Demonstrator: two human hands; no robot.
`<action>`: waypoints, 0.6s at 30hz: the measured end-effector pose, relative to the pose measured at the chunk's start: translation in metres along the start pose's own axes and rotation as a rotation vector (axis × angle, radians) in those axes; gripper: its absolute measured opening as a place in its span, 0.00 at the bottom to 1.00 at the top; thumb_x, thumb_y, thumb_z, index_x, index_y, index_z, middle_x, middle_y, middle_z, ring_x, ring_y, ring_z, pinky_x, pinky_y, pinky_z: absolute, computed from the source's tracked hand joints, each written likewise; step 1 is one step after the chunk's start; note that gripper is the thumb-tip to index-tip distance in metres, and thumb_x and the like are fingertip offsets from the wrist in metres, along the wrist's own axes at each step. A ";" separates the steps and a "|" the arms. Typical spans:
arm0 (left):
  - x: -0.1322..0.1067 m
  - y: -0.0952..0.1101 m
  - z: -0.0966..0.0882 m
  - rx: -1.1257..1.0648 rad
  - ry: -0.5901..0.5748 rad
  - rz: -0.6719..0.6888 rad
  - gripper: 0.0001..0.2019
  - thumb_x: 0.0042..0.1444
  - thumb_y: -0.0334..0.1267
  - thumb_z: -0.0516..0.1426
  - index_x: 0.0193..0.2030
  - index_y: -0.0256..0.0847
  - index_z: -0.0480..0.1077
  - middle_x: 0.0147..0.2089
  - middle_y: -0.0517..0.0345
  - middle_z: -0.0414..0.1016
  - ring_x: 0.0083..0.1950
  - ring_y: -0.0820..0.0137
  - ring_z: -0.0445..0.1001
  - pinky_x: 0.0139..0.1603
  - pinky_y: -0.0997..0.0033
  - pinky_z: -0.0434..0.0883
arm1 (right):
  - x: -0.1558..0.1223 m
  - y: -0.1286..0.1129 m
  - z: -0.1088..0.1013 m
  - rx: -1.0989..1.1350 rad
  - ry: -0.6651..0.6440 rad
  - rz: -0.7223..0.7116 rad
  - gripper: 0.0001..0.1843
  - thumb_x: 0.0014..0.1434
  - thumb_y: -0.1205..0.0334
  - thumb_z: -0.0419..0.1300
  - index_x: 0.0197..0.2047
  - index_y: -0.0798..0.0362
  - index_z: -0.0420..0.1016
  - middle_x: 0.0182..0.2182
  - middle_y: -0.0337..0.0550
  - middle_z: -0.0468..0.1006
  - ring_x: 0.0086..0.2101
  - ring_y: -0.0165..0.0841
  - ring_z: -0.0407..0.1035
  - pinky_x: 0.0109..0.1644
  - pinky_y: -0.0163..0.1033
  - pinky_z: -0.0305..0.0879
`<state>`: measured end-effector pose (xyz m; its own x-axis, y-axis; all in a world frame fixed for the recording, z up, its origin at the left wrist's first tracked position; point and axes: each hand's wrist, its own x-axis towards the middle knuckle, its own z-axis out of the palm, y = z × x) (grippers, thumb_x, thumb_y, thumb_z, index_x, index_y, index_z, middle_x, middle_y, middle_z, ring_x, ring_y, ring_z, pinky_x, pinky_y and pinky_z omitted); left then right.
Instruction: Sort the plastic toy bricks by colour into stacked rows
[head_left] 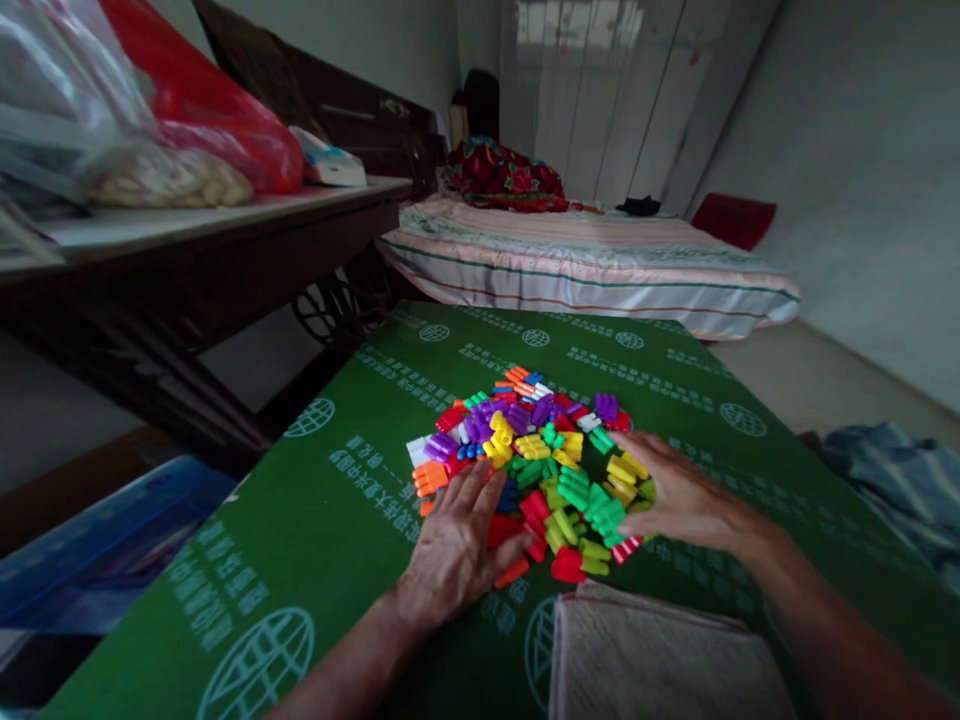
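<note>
A loose heap of small plastic building blocks (531,472) in red, yellow, green, purple, orange, blue and white lies on a green printed board (360,560). My left hand (457,540) rests at the heap's near left side, fingers spread, by orange blocks (430,480) and red ones. On the right side my right hand (675,492) has its thumb and fingers apart around the heap's edge, beside yellow blocks (622,478) and green blocks (602,512). Neither hand grips a block that I can see. Some blocks are hidden behind the fingers.
A folded greyish cloth (660,660) lies at the board's near edge. To the left stands a table (337,205) with a red plastic bag (217,120) on it. Behind the board is a bed (585,260). A blue container (135,530) sits low at left.
</note>
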<state>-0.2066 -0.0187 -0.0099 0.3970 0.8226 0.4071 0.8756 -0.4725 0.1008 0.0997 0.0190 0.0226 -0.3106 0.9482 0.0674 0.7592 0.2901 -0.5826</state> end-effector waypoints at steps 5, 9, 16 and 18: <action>-0.018 0.008 0.007 -0.106 -0.299 0.046 0.50 0.46 0.69 0.54 0.70 0.46 0.43 0.72 0.41 0.46 0.71 0.46 0.50 0.63 0.38 0.64 | -0.049 0.033 0.034 -0.093 -0.068 0.167 0.58 0.34 0.58 0.71 0.69 0.46 0.55 0.66 0.51 0.58 0.64 0.51 0.52 0.65 0.56 0.54; -0.007 0.025 0.018 -0.215 -0.325 -0.028 0.47 0.48 0.68 0.53 0.69 0.44 0.48 0.71 0.42 0.50 0.71 0.43 0.49 0.64 0.34 0.61 | -0.043 0.017 0.067 -0.050 0.014 0.072 0.54 0.37 0.58 0.68 0.68 0.44 0.55 0.66 0.47 0.56 0.65 0.49 0.50 0.66 0.55 0.52; 0.018 0.051 0.026 -0.445 -0.247 -0.084 0.38 0.54 0.53 0.57 0.68 0.43 0.50 0.68 0.42 0.57 0.66 0.52 0.61 0.63 0.48 0.68 | -0.023 0.009 0.080 0.185 0.174 -0.045 0.43 0.43 0.64 0.63 0.64 0.44 0.62 0.62 0.46 0.65 0.62 0.45 0.57 0.66 0.51 0.55; 0.026 0.059 0.027 -0.488 -0.234 -0.124 0.37 0.54 0.47 0.59 0.68 0.43 0.49 0.68 0.44 0.58 0.66 0.57 0.63 0.62 0.54 0.70 | -0.016 0.004 0.079 0.338 0.204 0.021 0.41 0.42 0.65 0.62 0.62 0.44 0.64 0.59 0.45 0.69 0.59 0.45 0.62 0.64 0.51 0.59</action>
<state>-0.1368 -0.0169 -0.0181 0.3985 0.9033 0.1589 0.7122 -0.4140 0.5670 0.0631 -0.0056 -0.0451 -0.1506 0.9697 0.1924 0.5229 0.2433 -0.8170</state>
